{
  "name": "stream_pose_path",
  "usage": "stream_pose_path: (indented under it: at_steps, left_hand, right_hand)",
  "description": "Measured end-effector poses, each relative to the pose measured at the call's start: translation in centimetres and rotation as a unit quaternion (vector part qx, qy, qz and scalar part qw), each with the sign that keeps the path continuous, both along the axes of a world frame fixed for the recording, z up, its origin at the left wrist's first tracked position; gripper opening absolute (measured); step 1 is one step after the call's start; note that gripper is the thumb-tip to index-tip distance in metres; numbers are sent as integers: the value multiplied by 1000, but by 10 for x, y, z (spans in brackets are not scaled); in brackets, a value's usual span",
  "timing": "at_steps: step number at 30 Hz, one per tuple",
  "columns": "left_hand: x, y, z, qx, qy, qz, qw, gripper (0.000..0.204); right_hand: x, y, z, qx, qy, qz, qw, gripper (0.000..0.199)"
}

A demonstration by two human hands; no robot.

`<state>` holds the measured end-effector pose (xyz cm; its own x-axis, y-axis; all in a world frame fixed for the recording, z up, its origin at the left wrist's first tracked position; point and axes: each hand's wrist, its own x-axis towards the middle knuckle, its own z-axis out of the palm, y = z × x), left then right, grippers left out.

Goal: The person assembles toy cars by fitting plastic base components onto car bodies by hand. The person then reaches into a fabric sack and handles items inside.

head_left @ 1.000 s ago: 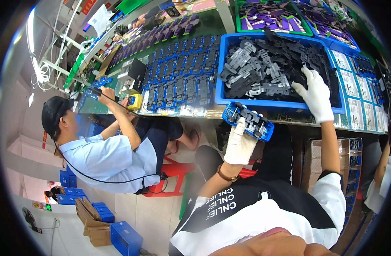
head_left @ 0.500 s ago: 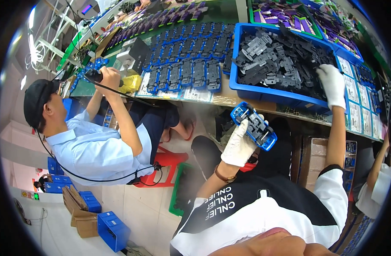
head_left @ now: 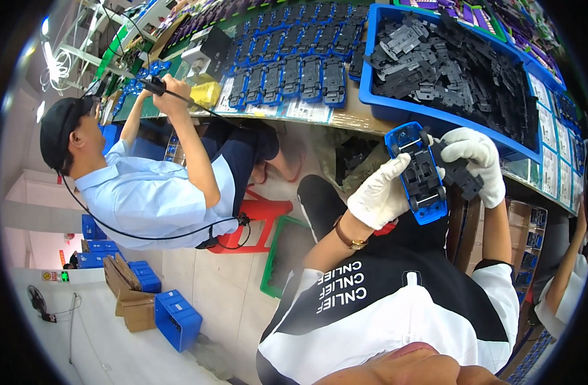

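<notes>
In a white glove, my left hand [head_left: 385, 192] grips a blue toy car body [head_left: 417, 173], its open underside facing up and showing black inner parts and wheel axles. Close beside the car's right edge, my gloved right hand [head_left: 475, 157] is closed on a black plastic chassis plate [head_left: 462, 176]. Part of the plate is hidden by the fingers. Beyond both hands stands a blue bin [head_left: 428, 115] heaped with similar black chassis plates [head_left: 448, 70].
Rows of blue cars with black undersides [head_left: 291, 77] lie on the bench left of the bin. A co-worker in a light blue shirt [head_left: 159, 186] sits at the left, holding a dark tool [head_left: 154, 85]. A red stool [head_left: 259, 221] and green crate [head_left: 284, 256] are on the floor.
My right hand has come out of the bin with a black chassis plate and moved to the car. My left hand has shifted right and turned the car more upright.
</notes>
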<state>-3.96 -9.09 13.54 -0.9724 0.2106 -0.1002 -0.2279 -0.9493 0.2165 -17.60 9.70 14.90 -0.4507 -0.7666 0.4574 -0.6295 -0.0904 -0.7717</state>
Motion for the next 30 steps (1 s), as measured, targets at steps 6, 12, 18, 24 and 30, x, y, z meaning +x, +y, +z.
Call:
stream_pose_path:
  at_steps: [6, 12, 18, 24, 30]
  left_hand:
    - [0, -2, -12, -6, -17, 91, 996, 52]
    - [-2, 5, -17, 13, -18, 145, 989, 51]
    - [-3, 10, -20, -15, -6, 164, 986, 59]
    - [-5, 9, -31, 4, -5, 190, 982, 69]
    - [-9, 14, -40, -81, 41, 238, 967, 79]
  right_hand:
    - [6, 7, -2, -17, -8, -199, 980, 35]
    - [38, -31, -8, 105, 324, -214, 916, 55]
    - [35, -28, -27, 50, 295, -295, 907, 48]
    - [69, -29, -3, -13, 187, -283, 941, 50]
    - [85, -56, -4, 56, 235, -252, 937, 57]
